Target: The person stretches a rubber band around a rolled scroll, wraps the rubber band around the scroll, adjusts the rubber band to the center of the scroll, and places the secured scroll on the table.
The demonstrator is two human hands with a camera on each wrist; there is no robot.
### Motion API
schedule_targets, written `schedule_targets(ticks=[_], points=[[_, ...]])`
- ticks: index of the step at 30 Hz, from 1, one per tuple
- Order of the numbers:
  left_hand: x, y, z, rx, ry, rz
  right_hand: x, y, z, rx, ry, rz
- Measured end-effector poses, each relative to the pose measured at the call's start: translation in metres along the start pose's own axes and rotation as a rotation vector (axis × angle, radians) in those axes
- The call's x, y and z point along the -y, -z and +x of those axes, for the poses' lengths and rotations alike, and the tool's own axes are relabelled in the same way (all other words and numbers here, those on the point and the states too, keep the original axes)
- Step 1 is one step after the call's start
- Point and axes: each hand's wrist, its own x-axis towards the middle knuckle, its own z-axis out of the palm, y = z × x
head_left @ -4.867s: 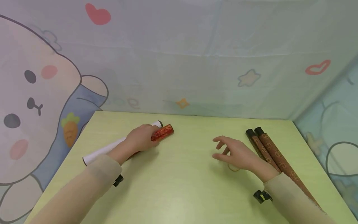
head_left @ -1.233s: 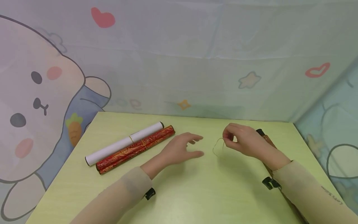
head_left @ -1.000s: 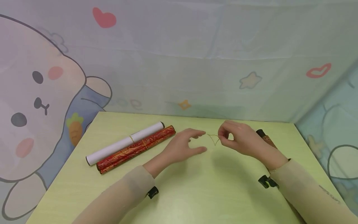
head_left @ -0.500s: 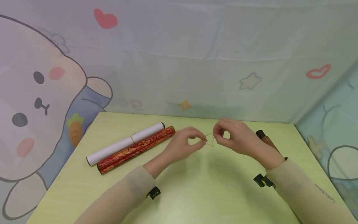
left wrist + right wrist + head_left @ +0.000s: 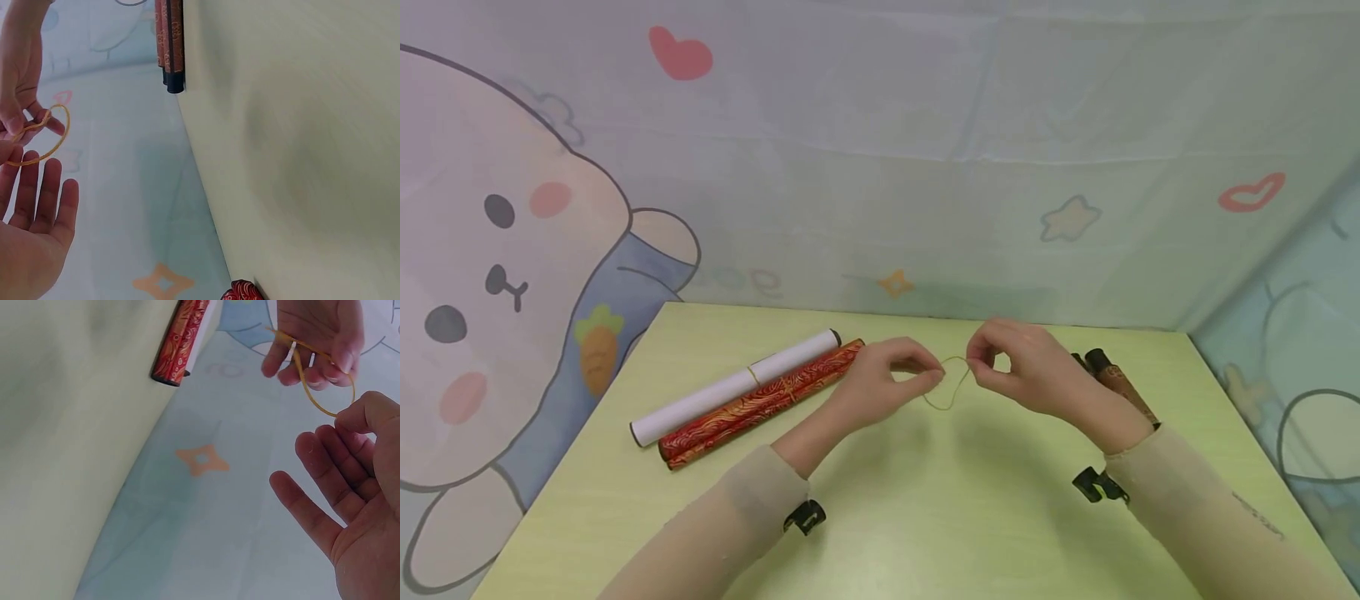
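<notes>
A thin yellow rubber band (image 5: 942, 409) hangs in a loose loop between the two hands, above the middle of the table. My left hand (image 5: 880, 382) pinches one side of it between thumb and forefinger. From the other side my right hand (image 5: 1033, 368) pinches it with thumb and forefinger. The right wrist view shows the band (image 5: 307, 392) running between both hands, the right hand's other fingers spread away from it. Left of the left hand lie a white roll (image 5: 700, 402) and a red-and-gold patterned roll (image 5: 730, 417), each with a yellow band round it.
Brown patterned rolls (image 5: 1122, 385) with black ends lie at the right, largely hidden by the right forearm. The pale yellow table (image 5: 910, 517) ends at a printed cloth backdrop (image 5: 865, 167) behind and at the sides.
My right hand has picked up the rubber band from the table and brought it leftward. The left hand has left the red roll and now pinches the band too.
</notes>
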Motion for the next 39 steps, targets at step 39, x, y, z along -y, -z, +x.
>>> schedule_targets(ticks=[39], points=[[-0.006,0.02,-0.001,0.042,0.313,-0.63,-0.011,-0.011,-0.02,0.072,-0.123,0.056]])
